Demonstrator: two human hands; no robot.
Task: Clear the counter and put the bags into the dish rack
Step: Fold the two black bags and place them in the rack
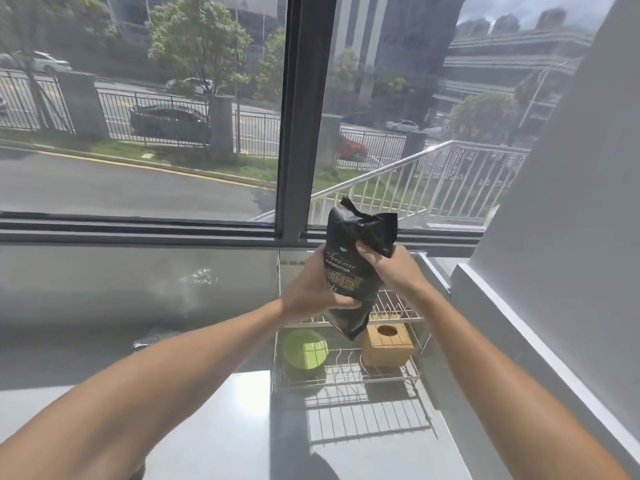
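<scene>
Above rack (346,375) by right wall, one black bag (349,268) gripped by left hand (311,289) and right hand (391,268); below, one bowl (304,348), one box (388,344), open counter (225,427) leftward.

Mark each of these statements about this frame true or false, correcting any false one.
1. Both hands hold the black coffee bag. True: the left hand grips its lower part, the right hand its crumpled top.
2. The bag lies flat inside the dish rack. False: it is held in the air above the rack.
3. A green bowl sits in the rack. True.
4. The wooden box stands on the counter outside the rack. False: it is in the rack, right of the bowl.
5. The rack is at the counter's left end. False: it stands near the right wall.
</scene>
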